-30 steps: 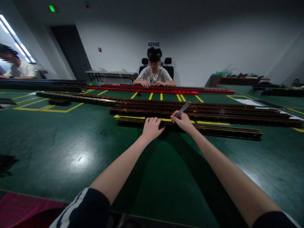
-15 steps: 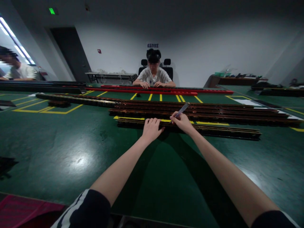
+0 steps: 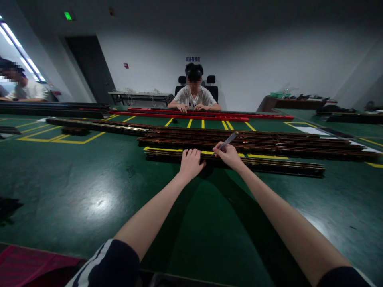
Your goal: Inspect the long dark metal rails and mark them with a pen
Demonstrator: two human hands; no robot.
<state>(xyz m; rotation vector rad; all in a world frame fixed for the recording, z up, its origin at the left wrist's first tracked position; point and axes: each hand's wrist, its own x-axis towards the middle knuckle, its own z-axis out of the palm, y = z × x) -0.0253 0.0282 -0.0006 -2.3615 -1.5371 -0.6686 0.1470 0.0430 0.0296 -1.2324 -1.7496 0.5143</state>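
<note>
A long dark strip bundle with thin gold edges (image 3: 281, 166) lies across the green table in front of me. My left hand (image 3: 191, 162) rests on it left of its middle, fingers bent over the far edge and thumb pointing right. Just to the right, my right hand (image 3: 228, 154) grips a slim translucent pen-like tool (image 3: 229, 139), its lower end down at the strips and its upper end leaning right. What the tip touches is too small to make out. Behind both hands lies a wider stack of dark, reddish-brown strips (image 3: 269, 142).
Across the green table (image 3: 74, 179), a person (image 3: 194, 95) sits with hands at long red strips (image 3: 215, 115). Another person (image 3: 26, 89) sits at far left. Dark strips (image 3: 98, 124) extend left; white paper (image 3: 311, 130) lies at right. A dark object (image 3: 8, 208) is near left.
The near strip bundle has shifted slightly left, with my left hand still on it. My right hand and the pen-like tool have moved very slightly left.
</note>
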